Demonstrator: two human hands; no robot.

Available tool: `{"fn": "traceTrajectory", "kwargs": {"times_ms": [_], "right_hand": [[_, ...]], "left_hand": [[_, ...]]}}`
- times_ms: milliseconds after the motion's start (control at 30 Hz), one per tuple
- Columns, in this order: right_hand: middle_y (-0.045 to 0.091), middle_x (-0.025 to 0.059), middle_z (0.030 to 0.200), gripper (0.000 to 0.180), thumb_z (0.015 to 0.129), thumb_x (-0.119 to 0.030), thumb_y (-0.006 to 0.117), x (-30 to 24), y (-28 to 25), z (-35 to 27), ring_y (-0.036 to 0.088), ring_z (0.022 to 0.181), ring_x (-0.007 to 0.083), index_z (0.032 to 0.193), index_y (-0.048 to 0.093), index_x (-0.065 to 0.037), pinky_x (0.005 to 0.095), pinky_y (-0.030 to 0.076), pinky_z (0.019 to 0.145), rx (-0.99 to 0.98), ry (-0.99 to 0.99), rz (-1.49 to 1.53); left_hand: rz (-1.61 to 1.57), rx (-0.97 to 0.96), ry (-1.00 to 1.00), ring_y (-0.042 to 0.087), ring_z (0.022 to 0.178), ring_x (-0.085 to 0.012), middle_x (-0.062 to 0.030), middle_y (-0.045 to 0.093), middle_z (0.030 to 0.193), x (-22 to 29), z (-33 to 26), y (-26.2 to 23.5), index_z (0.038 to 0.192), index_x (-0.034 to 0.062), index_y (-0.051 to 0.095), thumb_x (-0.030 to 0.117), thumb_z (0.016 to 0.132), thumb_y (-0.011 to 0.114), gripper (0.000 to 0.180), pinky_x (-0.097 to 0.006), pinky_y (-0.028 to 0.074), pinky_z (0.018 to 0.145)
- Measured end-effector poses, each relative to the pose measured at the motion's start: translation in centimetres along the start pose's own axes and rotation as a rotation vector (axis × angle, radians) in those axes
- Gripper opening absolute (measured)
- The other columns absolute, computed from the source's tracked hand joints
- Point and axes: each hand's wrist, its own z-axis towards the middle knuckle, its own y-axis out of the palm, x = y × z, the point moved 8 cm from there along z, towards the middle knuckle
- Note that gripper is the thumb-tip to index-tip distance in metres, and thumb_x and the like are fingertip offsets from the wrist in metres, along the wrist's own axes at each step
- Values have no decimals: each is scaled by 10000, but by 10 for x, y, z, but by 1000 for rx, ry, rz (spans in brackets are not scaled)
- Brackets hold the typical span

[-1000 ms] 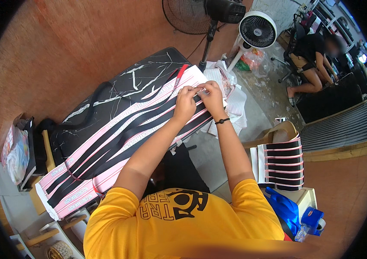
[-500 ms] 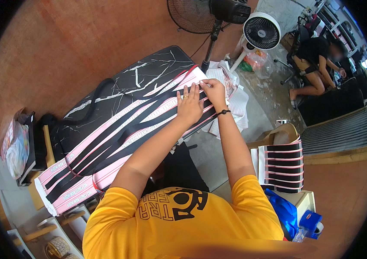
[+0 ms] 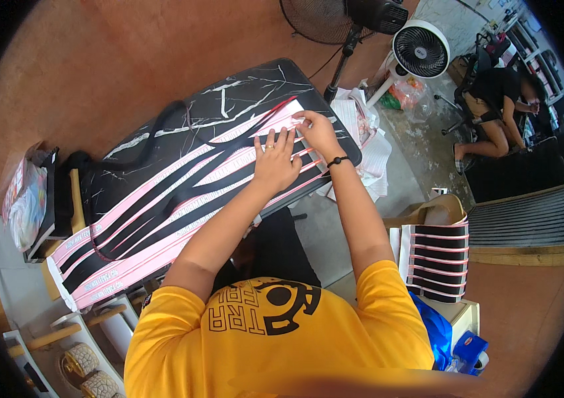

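A long pink-and-white printed sheet point(image 3: 133, 259) lies slantwise along the black marble-patterned table point(image 3: 255, 86). Several black ribbon strips point(image 3: 182, 199) run lengthwise over it, some flat and some loosely curving. My left hand point(image 3: 277, 160) rests flat on the strips near the sheet's far right end, fingers spread. Beside it, my right hand point(image 3: 320, 136) has thumb and index finger pinched at the sheet's end; the exact layer between the fingertips is too small to tell. A thin red strip point(image 3: 285, 105) lies along the sheet's far edge.
Beyond the table stand a black fan point(image 3: 375, 14) and a white fan point(image 3: 421, 50). Crumpled printed paper point(image 3: 365, 142) lies off the table's right end. Striped black-and-pink sheets point(image 3: 438, 259) drape by a chair at right. Another person point(image 3: 494, 99) crouches at far right.
The sheet and its strips have slid left along the table, and both hands have moved left with them. The whole view has shifted slightly.
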Motion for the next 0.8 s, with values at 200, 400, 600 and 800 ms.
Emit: {"fn": "traceTrajectory", "kwargs": {"times_ms": [200,400,600,800], "right_hand": [[682,139,855,143,804,-130,718,-8,-5,-3,646,800,262,912,755,-43,353,503,716,57,-108,13],[645,86,905,132,772,-113,768,2,-11,-10,616,847,224,886,764,-46,330,485,739,96,-95,241],[617,68,889,119,764,-113,786,2,-18,-26,605,825,206,878,782,-77,318,477,717,90,-73,93],[622,63,852,140,758,-102,786,5,-31,-50,610,792,185,897,795,-95,304,476,689,159,-92,105]], "left_hand": [[-26,4,-2,270,1456,-395,-130,335,1574,0,1,-2,1527,89,326,513,977,403,699,-647,125,1155],[-20,2,-16,244,1470,-394,-94,306,1597,-1,3,1,1535,109,316,525,974,401,704,-652,124,1152],[-19,4,-28,254,1468,-392,-90,312,1595,-1,3,0,1534,118,321,512,958,433,706,-648,127,1154],[-32,18,-37,247,1474,-380,-81,302,1601,-2,2,0,1529,125,337,507,960,435,692,-633,120,1165]]}}
